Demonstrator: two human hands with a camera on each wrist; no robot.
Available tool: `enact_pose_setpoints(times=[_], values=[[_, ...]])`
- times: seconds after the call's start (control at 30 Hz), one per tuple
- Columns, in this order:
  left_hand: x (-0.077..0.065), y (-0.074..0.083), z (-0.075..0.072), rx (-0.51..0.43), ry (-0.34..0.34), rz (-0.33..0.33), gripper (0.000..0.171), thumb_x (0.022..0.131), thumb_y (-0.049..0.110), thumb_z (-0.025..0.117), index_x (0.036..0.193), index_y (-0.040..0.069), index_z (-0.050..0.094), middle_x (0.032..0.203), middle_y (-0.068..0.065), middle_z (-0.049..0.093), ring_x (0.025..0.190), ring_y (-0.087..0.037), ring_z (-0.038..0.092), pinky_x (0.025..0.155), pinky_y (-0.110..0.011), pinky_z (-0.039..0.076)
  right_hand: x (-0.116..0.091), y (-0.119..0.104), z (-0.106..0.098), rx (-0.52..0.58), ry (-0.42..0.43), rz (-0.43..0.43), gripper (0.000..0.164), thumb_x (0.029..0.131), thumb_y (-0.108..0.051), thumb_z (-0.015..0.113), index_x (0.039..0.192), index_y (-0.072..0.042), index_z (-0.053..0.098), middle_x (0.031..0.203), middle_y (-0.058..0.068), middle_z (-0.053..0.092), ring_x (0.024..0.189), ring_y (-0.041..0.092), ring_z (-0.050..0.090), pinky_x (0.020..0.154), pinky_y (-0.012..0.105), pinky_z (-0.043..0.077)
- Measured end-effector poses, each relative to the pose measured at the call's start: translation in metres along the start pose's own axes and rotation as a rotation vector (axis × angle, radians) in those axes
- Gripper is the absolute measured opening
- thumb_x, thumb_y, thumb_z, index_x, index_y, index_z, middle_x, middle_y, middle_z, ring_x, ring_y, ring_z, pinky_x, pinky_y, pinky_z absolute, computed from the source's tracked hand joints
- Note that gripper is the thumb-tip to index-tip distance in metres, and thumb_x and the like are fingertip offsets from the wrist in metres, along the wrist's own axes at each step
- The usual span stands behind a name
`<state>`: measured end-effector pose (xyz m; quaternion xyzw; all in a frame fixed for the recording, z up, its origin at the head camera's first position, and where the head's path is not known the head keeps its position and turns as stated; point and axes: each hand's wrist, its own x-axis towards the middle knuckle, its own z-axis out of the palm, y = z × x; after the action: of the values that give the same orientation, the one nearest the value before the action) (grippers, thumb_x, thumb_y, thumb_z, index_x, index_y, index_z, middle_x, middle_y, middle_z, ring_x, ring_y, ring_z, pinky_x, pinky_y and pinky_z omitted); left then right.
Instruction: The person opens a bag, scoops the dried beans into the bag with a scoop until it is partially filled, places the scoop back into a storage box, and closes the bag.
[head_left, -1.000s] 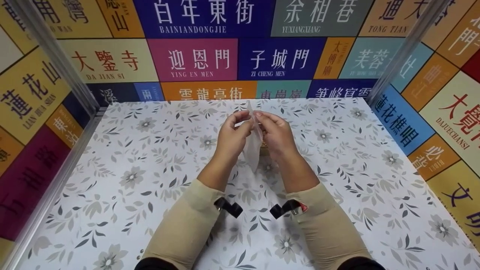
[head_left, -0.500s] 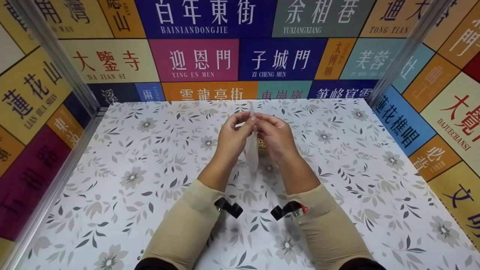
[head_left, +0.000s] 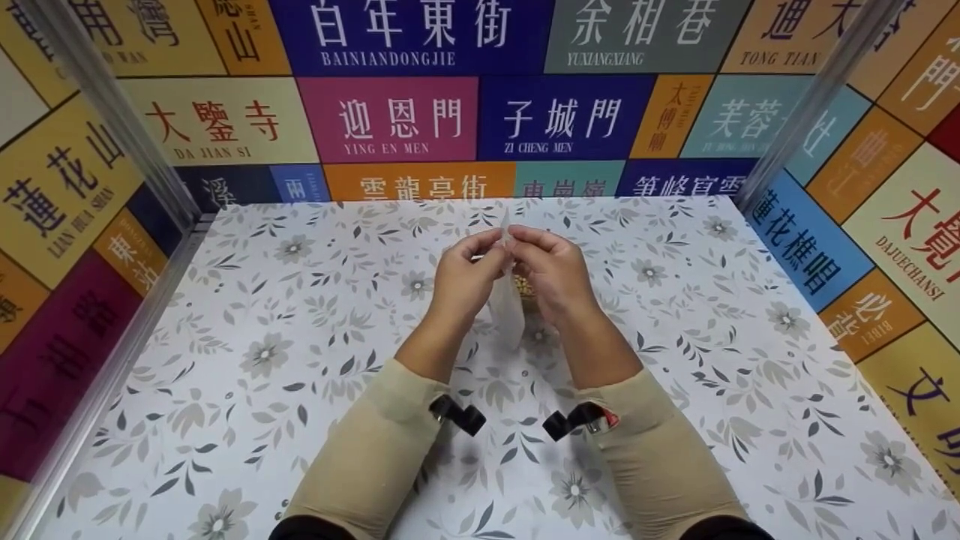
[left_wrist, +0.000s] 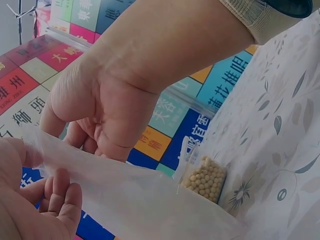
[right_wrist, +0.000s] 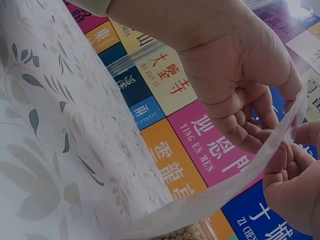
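A translucent white plastic bag (head_left: 510, 315) hangs upright between my hands, its lower end near the table. My left hand (head_left: 466, 279) pinches its top edge, and the left fingers also show at the lower left of the left wrist view. On the other side, my right hand (head_left: 555, 274) pinches the same top edge, close to the left fingertips. Whether the bag's mouth is parted cannot be told. Behind the bag stands a clear container of round beige beans, like soybeans (left_wrist: 205, 179). In the head view the right hand mostly hides these beans.
A white tablecloth with grey flowers (head_left: 262, 352) covers the table. Panels with coloured street-name signs (head_left: 390, 120) close off the back and both sides, with metal posts (head_left: 814, 82) at the corners. Black camera mounts (head_left: 566, 421) sit on both wrists.
The bag's upper part has shifted slightly and its hanging end sways between the frames. The fingertips drew together over its top edge and now shift slightly. Both forearms stay nearly still.
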<state>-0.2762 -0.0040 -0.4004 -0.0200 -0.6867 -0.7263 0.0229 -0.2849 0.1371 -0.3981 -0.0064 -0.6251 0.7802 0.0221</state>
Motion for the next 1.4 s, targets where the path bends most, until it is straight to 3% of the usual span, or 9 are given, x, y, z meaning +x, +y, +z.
enact_pose_setpoints(times=[0.23, 0.4, 0.67, 0.87, 1.4], values=[[-0.002, -0.001, 0.001, 0.035, -0.037, 0.015, 0.037, 0.102, 0.029, 0.071, 0.135, 0.013, 0.074, 0.117, -0.005, 0.074, 0.101, -0.016, 0.07, 0.092, -0.029, 0.066, -0.001, -0.001, 0.0, -0.044, 0.02, -0.008, 0.033, 0.1, -0.017, 0.077, 0.13, -0.002, 0.075, 0.129, 0.012, 0.076, 0.103, 0.016, 0.074, 0.088, 0.026, 0.065], [-0.003, -0.003, 0.001, 0.049, -0.064, 0.02, 0.038, 0.103, 0.022, 0.069, 0.139, 0.012, 0.072, 0.108, -0.006, 0.072, 0.096, -0.014, 0.069, 0.089, -0.027, 0.066, -0.001, -0.001, -0.002, -0.082, 0.045, -0.005, 0.032, 0.1, -0.015, 0.076, 0.129, -0.002, 0.075, 0.124, 0.01, 0.077, 0.098, 0.014, 0.075, 0.084, 0.024, 0.066], [-0.001, -0.007, 0.001, 0.061, -0.079, 0.039, 0.04, 0.101, 0.016, 0.07, 0.141, 0.013, 0.071, 0.094, 0.0, 0.064, 0.084, -0.011, 0.063, 0.075, -0.02, 0.058, 0.0, -0.001, -0.005, -0.135, 0.067, 0.007, 0.028, 0.101, -0.012, 0.073, 0.127, -0.005, 0.077, 0.105, 0.005, 0.075, 0.077, 0.011, 0.065, 0.066, 0.021, 0.059], [-0.001, -0.007, 0.001, 0.069, -0.082, 0.043, 0.043, 0.099, 0.01, 0.069, 0.142, 0.014, 0.071, 0.093, 0.001, 0.064, 0.08, -0.01, 0.061, 0.069, -0.02, 0.053, 0.0, -0.002, -0.006, -0.158, 0.05, 0.013, 0.027, 0.103, -0.011, 0.069, 0.129, -0.005, 0.076, 0.101, 0.004, 0.073, 0.077, 0.011, 0.065, 0.066, 0.021, 0.06], [0.005, -0.008, -0.006, 0.09, -0.04, 0.021, 0.036, 0.104, 0.011, 0.06, 0.137, 0.014, 0.074, 0.095, -0.002, 0.064, 0.087, -0.011, 0.063, 0.086, -0.026, 0.063, 0.001, -0.006, -0.013, -0.164, 0.061, 0.027, 0.026, 0.104, -0.013, 0.068, 0.127, -0.007, 0.078, 0.096, 0.005, 0.071, 0.079, 0.013, 0.063, 0.07, 0.024, 0.06]])
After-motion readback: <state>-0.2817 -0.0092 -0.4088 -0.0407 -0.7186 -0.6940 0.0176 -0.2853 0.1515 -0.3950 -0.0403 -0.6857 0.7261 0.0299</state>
